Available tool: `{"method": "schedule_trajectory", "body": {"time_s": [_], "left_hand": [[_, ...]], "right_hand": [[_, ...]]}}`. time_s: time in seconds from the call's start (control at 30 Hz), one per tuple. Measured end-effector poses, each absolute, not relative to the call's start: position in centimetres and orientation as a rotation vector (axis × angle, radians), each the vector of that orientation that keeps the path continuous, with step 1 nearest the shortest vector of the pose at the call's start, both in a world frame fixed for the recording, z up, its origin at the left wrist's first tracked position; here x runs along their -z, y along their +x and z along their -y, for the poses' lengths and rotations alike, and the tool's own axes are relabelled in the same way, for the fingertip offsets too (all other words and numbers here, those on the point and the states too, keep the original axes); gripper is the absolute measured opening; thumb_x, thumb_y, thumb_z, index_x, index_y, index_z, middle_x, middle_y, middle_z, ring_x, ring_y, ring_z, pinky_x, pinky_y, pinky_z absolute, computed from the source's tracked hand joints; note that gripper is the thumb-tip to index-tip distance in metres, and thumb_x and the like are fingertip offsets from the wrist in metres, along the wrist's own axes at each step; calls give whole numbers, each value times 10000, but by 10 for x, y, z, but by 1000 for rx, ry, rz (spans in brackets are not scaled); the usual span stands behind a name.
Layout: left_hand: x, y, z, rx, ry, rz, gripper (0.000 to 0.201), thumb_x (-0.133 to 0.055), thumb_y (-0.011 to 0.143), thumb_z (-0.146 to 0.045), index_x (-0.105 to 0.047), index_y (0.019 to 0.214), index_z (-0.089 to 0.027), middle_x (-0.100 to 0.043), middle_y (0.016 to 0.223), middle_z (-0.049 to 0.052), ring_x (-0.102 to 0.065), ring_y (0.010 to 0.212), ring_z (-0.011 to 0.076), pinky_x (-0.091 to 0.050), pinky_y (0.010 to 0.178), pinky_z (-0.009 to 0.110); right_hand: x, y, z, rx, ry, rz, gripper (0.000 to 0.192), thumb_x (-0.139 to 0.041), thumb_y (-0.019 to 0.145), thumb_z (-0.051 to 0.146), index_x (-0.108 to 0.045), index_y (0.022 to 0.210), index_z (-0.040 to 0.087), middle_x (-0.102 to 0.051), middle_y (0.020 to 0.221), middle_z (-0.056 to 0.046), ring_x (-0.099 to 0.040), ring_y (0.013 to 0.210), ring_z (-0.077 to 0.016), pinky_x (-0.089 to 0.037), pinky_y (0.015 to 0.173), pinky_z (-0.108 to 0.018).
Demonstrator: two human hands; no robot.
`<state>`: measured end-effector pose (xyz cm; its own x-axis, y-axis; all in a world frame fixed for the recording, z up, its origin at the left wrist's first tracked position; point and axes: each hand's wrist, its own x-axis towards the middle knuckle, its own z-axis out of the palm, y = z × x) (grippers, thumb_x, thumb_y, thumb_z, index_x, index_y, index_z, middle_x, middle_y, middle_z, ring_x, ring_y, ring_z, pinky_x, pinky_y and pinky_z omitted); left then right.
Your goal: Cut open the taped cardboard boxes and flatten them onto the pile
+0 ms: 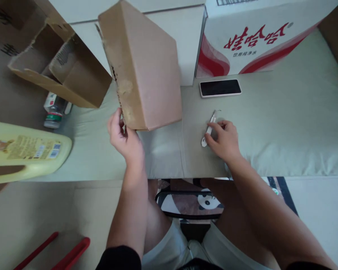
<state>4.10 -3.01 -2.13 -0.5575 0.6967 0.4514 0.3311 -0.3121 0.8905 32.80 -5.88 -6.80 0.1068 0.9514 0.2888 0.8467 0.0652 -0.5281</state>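
Note:
A brown cardboard box (157, 75) stands tilted on the pale green cushion, its torn, perforated edge facing left. My left hand (126, 140) grips its lower left corner, the thumb and fingers closed on the cardboard. Right of the box, my right hand (223, 139) has its thumb and fingertips on a small white utility knife (209, 131). The knife lies slanted on the cushion, with its narrow tip pointing away from me. Beyond the knife is a phone (220, 88) with a dark screen, lying flat.
At the left are an open, divided carton (76, 75), a clear bottle (54, 116) and a big yellow jug (30, 153). A white and red printed box (259, 45) stands at the back right. Red bars (73, 255) show at the lower left. The cushion (293, 123) ends at a front edge above my legs.

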Motion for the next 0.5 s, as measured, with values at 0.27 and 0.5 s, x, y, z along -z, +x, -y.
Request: {"method": "schedule_trajectory", "body": {"time_s": [0.27,0.5], "left_hand": [[4,56,46,-2114,1419,-1818,261,-701,742,-152,-679,997,-201,-526,1071,41,-627,985,190,-580,932,383],[-6,56,65,-2053,1488,-1755,289,-720,739,-171,-673,1023,-205,-527,1149,70,-608,1149,233,-581,947,367]], "right_hand": [[41,319,63,-493,-2110,1712,611,-600,795,343,-615,1383,178,-713,857,-95,-653,775,-323,-528,736,-483],[14,317,72,-729,-1796,1429,148,-581,762,281,-630,897,244,-627,695,-8,-541,576,-179,-446,571,-331]]}}
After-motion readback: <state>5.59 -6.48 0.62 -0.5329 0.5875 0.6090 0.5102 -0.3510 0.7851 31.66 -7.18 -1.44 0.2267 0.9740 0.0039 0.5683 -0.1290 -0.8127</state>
